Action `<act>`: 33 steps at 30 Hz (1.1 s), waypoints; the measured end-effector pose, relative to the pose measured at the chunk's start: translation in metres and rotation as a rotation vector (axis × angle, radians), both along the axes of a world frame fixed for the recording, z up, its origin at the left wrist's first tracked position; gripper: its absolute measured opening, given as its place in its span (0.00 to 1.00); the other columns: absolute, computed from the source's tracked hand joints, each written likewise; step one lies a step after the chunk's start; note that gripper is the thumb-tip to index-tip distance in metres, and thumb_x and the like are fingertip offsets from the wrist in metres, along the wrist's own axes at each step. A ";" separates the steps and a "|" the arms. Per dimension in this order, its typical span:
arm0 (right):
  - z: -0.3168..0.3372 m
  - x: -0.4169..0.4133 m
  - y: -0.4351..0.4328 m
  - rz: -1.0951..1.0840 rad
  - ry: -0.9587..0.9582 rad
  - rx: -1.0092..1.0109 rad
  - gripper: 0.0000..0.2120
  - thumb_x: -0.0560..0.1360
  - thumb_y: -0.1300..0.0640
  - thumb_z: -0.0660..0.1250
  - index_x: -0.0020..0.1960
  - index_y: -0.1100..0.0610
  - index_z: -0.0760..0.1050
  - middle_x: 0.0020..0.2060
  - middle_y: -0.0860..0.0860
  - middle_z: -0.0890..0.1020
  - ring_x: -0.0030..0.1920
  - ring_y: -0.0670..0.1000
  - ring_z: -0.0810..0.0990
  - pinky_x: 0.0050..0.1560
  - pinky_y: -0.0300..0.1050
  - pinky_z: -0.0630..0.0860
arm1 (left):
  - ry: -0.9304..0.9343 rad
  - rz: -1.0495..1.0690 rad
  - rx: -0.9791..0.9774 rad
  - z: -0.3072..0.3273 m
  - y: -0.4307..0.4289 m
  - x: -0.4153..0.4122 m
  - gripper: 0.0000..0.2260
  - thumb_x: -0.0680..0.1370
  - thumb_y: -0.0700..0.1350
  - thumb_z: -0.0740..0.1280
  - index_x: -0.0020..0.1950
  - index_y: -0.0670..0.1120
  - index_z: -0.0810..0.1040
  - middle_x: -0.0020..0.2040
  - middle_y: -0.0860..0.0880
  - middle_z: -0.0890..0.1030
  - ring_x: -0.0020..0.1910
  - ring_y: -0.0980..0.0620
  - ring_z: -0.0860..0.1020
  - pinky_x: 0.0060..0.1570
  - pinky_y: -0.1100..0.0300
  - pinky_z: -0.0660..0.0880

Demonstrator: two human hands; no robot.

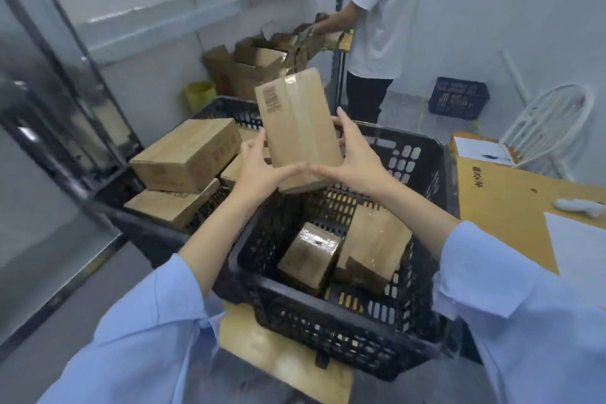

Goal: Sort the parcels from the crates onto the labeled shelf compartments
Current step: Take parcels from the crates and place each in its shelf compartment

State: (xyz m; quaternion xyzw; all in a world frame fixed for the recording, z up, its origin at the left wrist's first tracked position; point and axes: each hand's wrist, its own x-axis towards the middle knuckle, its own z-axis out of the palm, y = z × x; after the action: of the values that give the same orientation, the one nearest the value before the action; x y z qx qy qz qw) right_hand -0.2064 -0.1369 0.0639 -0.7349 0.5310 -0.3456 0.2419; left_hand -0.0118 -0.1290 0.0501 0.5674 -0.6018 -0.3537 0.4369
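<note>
Light blue long sleeves (pixel 511 289), loose cuffs pushed up forearms.

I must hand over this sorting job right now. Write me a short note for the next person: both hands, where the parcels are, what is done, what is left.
Left hand and right hand: both grip one taped parcel by its lower end, held upright in the air above the near crate.
Near crate: two parcels remain inside, a smaller one and a larger one, side by side.
Far crate: several bigger boxes piled in it.
Done: one parcel lifted out. No shelved parcels visible.
Left: read the label, shelve the held parcel, then empty both crates.
</note>
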 end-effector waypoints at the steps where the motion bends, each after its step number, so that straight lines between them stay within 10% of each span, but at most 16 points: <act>1: 0.006 0.008 0.000 0.010 0.056 -0.035 0.55 0.66 0.40 0.77 0.80 0.50 0.46 0.75 0.48 0.62 0.71 0.52 0.67 0.67 0.60 0.70 | 0.039 0.030 0.009 0.003 0.009 0.007 0.47 0.67 0.54 0.79 0.79 0.54 0.56 0.69 0.52 0.61 0.69 0.48 0.67 0.68 0.43 0.69; 9: 0.042 0.066 0.028 0.252 -0.012 -0.094 0.45 0.69 0.49 0.78 0.77 0.53 0.55 0.73 0.52 0.61 0.72 0.52 0.65 0.73 0.57 0.66 | 0.276 0.267 -0.067 0.033 0.088 0.054 0.39 0.68 0.48 0.79 0.72 0.55 0.59 0.71 0.53 0.68 0.66 0.51 0.70 0.66 0.44 0.72; 16: 0.030 0.146 0.079 0.525 -0.118 -0.032 0.40 0.71 0.55 0.77 0.74 0.52 0.55 0.71 0.51 0.67 0.70 0.49 0.68 0.71 0.55 0.68 | 0.252 0.523 -0.104 0.028 0.181 0.117 0.51 0.68 0.50 0.79 0.79 0.60 0.47 0.75 0.58 0.59 0.69 0.49 0.67 0.66 0.44 0.71; 24: 0.017 0.238 0.144 0.848 -0.118 0.032 0.49 0.72 0.52 0.76 0.80 0.49 0.45 0.77 0.50 0.58 0.76 0.50 0.60 0.75 0.58 0.63 | 0.014 0.788 -0.175 0.029 0.298 0.172 0.39 0.69 0.47 0.79 0.73 0.54 0.61 0.71 0.54 0.66 0.67 0.54 0.68 0.64 0.55 0.68; 30: 0.014 0.289 0.193 1.033 -0.182 0.095 0.41 0.74 0.55 0.74 0.75 0.53 0.50 0.75 0.50 0.61 0.67 0.35 0.61 0.60 0.22 0.62 | -0.050 0.958 -0.151 0.021 0.366 0.200 0.40 0.69 0.48 0.79 0.73 0.56 0.58 0.67 0.62 0.65 0.63 0.55 0.71 0.63 0.57 0.71; 33: 0.014 0.309 0.214 1.122 -0.187 0.130 0.39 0.74 0.53 0.74 0.74 0.51 0.51 0.72 0.45 0.62 0.68 0.42 0.66 0.59 0.24 0.66 | -0.077 1.017 -0.171 0.021 0.395 0.212 0.44 0.70 0.47 0.78 0.78 0.56 0.55 0.66 0.60 0.63 0.60 0.60 0.70 0.50 0.74 0.69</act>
State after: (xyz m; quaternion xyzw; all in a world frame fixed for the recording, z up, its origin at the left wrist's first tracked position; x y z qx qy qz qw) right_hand 0.1029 0.0769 0.0777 -0.8541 0.0559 -0.1945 0.4791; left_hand 0.2002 0.2665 0.0715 0.7630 -0.2922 -0.0251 0.5760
